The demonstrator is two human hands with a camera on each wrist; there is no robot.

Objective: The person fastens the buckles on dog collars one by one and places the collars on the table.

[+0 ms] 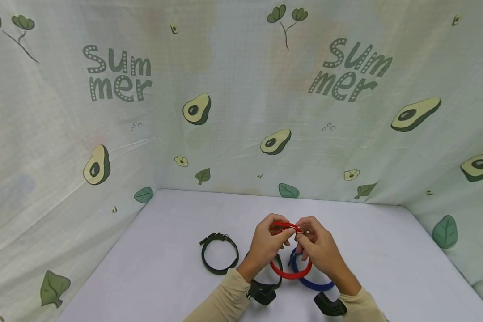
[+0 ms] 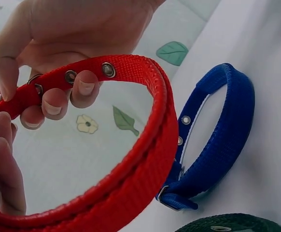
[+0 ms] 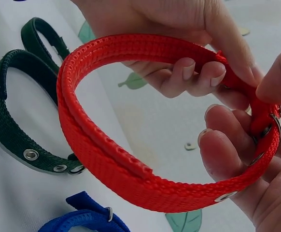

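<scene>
A red collar (image 1: pixel 291 274) with metal eyelets is raised above the table as a loop. My left hand (image 1: pixel 267 240) pinches its upper part near the buckle, and my right hand (image 1: pixel 321 247) grips the strap beside it. In the right wrist view, a metal ring (image 3: pixel 276 126) shows near the right fingers, and the thumbs almost meet over the overlapping strap. The buckle is mostly covered by fingers. Below the hands, a blue collar (image 1: pixel 317 286) lies buckled in a loop, partly hidden by the red one and the right hand.
One dark green collar (image 1: pixel 220 271) lies looped at the left on the white table (image 1: pixel 177 268). Another green collar (image 1: pixel 281 268) sits under the left wrist, partly covered. A printed cloth (image 1: pixel 233 80) hangs behind and at the sides.
</scene>
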